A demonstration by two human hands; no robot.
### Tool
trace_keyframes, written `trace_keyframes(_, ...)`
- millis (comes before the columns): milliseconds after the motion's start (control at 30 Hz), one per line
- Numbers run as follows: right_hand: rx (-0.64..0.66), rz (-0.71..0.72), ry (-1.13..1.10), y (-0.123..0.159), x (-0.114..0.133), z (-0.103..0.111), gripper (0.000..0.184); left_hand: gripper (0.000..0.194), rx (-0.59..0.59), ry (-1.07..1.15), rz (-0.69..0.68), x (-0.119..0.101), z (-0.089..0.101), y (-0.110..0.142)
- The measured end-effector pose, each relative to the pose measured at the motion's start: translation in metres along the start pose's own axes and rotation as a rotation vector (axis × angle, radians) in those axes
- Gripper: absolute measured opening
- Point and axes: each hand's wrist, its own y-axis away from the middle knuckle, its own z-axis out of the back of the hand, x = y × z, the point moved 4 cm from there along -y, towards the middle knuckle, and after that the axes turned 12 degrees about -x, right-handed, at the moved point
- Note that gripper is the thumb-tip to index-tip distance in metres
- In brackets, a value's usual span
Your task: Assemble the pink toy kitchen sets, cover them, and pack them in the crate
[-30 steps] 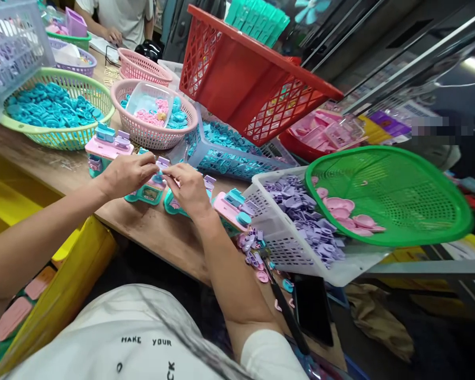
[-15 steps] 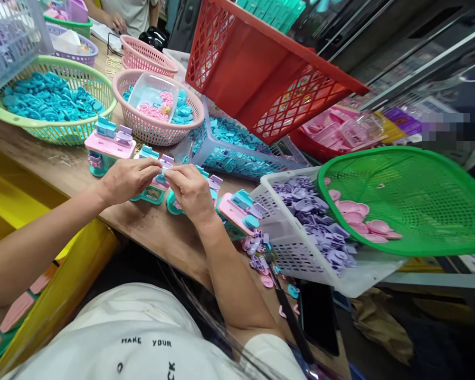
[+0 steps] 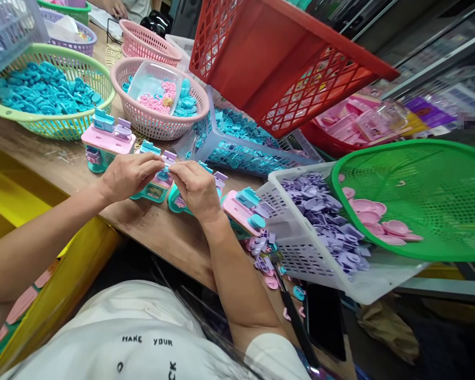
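Note:
My left hand [image 3: 130,177] and my right hand [image 3: 198,190] meet fingertip to fingertip, both closed in a pinch. Between them shows a small blue plastic piece [image 3: 165,172], partly hidden by the fingers. Right beneath is a toy kitchen set [image 3: 152,191] with a pink top, teal base and blue and purple parts. Another toy kitchen set [image 3: 107,141] stands to the left. One more [image 3: 176,199] is partly covered by my right hand. At the right end a further set [image 3: 241,211] carries a round blue part.
A yellow-green basket [image 3: 21,120] and a pink basket [image 3: 158,129] hold blue parts. A red crate [image 3: 245,58] leans overhead. At right, a white crate [image 3: 312,264] of purple parts bears a green basket [image 3: 431,195]. A phone [image 3: 324,322] lies near the table edge. Across the table shows a person's hand [image 3: 116,8].
The view has shifted slightly, so the crates at right sit further right. My hands stay pinched together over the same toy kitchen set.

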Motion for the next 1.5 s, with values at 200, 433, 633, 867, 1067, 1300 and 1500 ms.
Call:
trace_keyframes(200,0.014,0.017,0.008,0.0,0.0,0.002,0.028,0.027,-0.017,0.053,0.03,0.001,-0.002,0.003)
trace_keyframes(433,0.105,0.001,0.069,0.003,0.008,-0.002,0.029,0.024,-0.005,0.081,-0.017,-0.003,0.002,0.007)
trace_keyframes(633,0.259,-0.033,0.014,-0.006,-0.001,0.012,0.026,0.023,0.054,0.076,-0.061,-0.008,0.013,-0.002)
trace_keyframes(867,0.361,-0.428,0.134,0.059,0.004,0.111,0.015,0.034,0.071,0.046,0.049,-0.029,0.008,0.012)
trace_keyframes(1067,0.523,-0.634,0.346,0.146,0.014,0.131,0.013,0.027,0.317,0.356,-0.024,-0.105,-0.043,0.031)
trace_keyframes(1300,0.136,-0.891,-0.281,0.14,0.022,0.102,0.018,0.031,0.412,0.885,0.516,-0.13,-0.074,0.03)
trace_keyframes(1500,-0.123,-1.315,-0.959,0.097,0.032,0.049,0.038,0.037,0.156,1.241,1.437,-0.086,-0.031,0.032)
